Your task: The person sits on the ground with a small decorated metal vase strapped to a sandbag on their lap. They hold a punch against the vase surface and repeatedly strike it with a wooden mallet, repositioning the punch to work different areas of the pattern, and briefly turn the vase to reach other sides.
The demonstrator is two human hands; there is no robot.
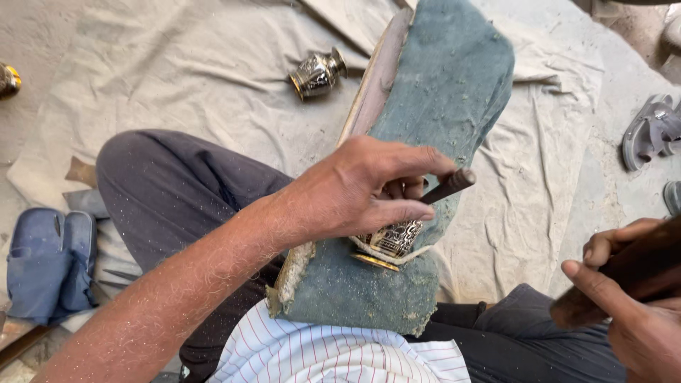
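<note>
Left hand [355, 188] fingers pinch a dark punch [448, 186] over the engraved brass pot [394, 240]; right hand [628, 298] grips a wooden mallet [624, 276].

Workshop floor, seen from above: a dusty, creased canvas sheet [213, 78] covers most of the ground, w/ bare gritty concrete [624, 191] showing at right. Grey sandals [651, 131] lie on the concrete by the sheet's edge; a blue sandal [50, 262] sits at lower left. A small engraved metal vase [317, 72] lies tipped on the cloth. Even daylight, soft shadows.
</note>
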